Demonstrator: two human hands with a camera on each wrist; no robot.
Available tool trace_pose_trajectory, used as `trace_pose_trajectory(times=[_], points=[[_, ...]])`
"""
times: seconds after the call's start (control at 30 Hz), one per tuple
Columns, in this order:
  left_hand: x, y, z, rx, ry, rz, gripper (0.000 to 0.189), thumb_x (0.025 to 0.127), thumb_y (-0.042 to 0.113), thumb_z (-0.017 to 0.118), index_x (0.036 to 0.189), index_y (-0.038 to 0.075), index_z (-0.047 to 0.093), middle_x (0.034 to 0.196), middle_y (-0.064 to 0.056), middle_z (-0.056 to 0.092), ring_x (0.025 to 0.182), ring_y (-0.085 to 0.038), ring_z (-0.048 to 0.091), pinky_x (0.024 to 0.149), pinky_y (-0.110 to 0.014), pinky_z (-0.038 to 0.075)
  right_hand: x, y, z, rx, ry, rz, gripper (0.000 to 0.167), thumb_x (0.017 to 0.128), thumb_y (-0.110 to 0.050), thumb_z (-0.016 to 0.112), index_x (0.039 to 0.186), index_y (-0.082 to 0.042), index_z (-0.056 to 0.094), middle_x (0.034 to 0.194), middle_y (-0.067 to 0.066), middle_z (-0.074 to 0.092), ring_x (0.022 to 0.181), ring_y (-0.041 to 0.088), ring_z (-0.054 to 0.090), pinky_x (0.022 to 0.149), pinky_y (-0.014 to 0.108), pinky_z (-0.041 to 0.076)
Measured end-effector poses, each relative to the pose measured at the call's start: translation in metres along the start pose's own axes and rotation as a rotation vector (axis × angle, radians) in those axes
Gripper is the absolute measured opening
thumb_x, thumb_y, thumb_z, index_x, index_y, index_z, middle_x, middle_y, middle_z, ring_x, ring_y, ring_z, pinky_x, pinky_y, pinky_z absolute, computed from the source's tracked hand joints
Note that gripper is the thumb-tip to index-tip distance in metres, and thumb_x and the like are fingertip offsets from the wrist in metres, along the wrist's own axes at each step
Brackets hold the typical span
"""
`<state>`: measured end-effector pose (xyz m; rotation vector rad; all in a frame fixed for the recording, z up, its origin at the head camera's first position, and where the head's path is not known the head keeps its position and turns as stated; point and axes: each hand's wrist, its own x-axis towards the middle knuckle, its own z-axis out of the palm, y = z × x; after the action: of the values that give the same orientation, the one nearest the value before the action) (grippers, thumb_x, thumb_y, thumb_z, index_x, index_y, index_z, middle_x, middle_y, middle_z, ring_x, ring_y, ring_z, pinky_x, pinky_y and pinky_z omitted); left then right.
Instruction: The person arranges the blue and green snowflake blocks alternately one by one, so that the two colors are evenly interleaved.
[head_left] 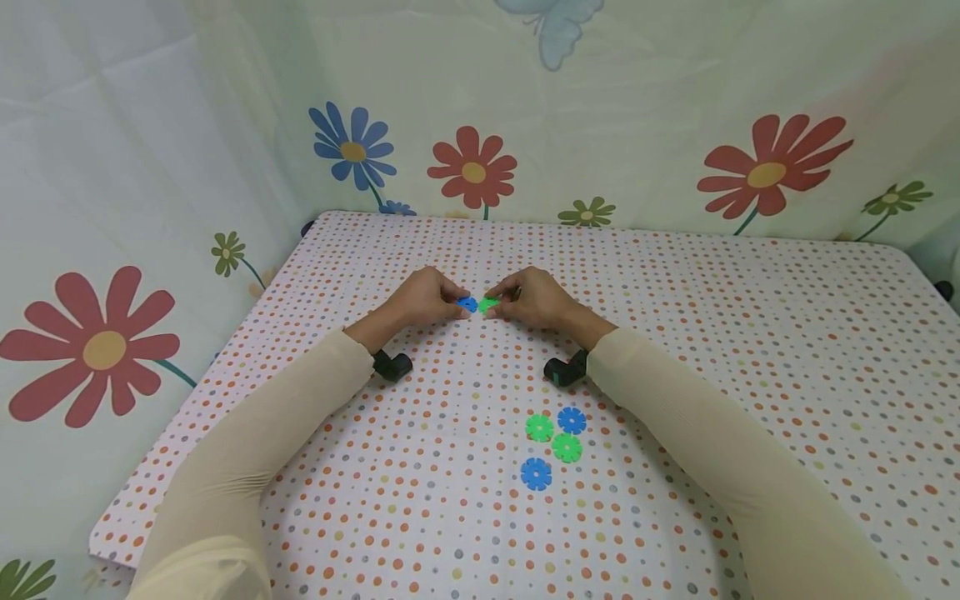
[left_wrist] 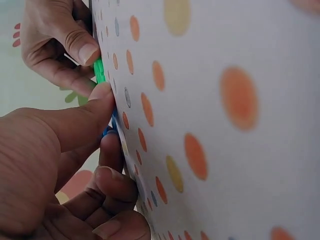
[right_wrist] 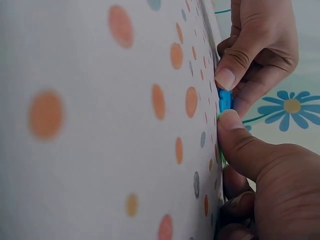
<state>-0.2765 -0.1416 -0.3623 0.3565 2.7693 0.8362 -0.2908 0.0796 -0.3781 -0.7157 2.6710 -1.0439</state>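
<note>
My left hand [head_left: 430, 297] pinches a blue notched plastic disc [head_left: 468, 304] between thumb and fingers over the middle of the table. Facing it, my right hand [head_left: 534, 298] pinches a green notched disc [head_left: 488, 305] the same way. The two discs stand edge to edge, with a slim gap showing between them in the head view. In the left wrist view the green disc [left_wrist: 99, 71] shows beyond my left thumb, and the blue one is mostly hidden. From the right wrist, the blue disc [right_wrist: 225, 100] shows between the fingertips of both hands.
Nearer my body lie two green discs [head_left: 567, 447] and two blue discs [head_left: 536, 474], flat on the dotted tablecloth [head_left: 420, 517]. A flower-printed curtain [head_left: 645, 100] hangs behind the table and along its left side. Dark wrist cameras [head_left: 566, 369] sit under both forearms.
</note>
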Motion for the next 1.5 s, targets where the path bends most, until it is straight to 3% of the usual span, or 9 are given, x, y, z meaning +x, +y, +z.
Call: trace_pose_trajectory(times=[0.27,0.67,1.07,1.5], points=[[0.0011,0.0017,0.0020,0.056,0.009,0.021,0.040,0.087,0.029,0.077,0.123,0.014,0.070,0.112,-0.004,0.074,0.081,-0.013,0.056,0.068,-0.025,0.042,-0.0001,-0.0008,-0.0006,-0.010,-0.006,0.031,0.035,0.085,-0.033,0.078,0.114,-0.013,0.075,0.089,0.004,0.072,0.065,0.013,0.053,0.061,0.026,0.041],[0.0013,-0.0008,0.0034,0.043,0.019,0.024,0.042,0.085,0.030,0.078,0.123,0.014,0.070,0.117,-0.005,0.073,0.084,-0.013,0.058,0.070,-0.025,0.043,0.0009,-0.0011,-0.0004,-0.034,-0.003,0.020,0.036,0.085,-0.034,0.078,0.114,-0.014,0.075,0.091,0.004,0.071,0.067,0.013,0.052,0.062,0.026,0.041],[-0.0012,0.0002,0.0036,0.048,0.038,0.044,0.042,0.084,0.030,0.079,0.123,0.015,0.070,0.087,-0.002,0.073,0.068,-0.012,0.047,0.060,-0.024,0.038,0.0003,-0.0009,0.0000,-0.024,0.008,0.020,0.035,0.084,-0.034,0.079,0.114,-0.015,0.075,0.090,0.004,0.071,0.070,0.013,0.055,0.065,0.027,0.043],[-0.0028,0.0000,0.0024,0.041,0.022,0.020,0.043,0.084,0.029,0.080,0.124,0.016,0.070,0.089,-0.002,0.071,0.071,-0.013,0.050,0.062,-0.025,0.040,0.0013,-0.0016,0.0011,-0.020,0.005,0.035,0.035,0.085,-0.035,0.077,0.114,-0.015,0.075,0.092,0.004,0.070,0.071,0.015,0.054,0.065,0.028,0.042]])
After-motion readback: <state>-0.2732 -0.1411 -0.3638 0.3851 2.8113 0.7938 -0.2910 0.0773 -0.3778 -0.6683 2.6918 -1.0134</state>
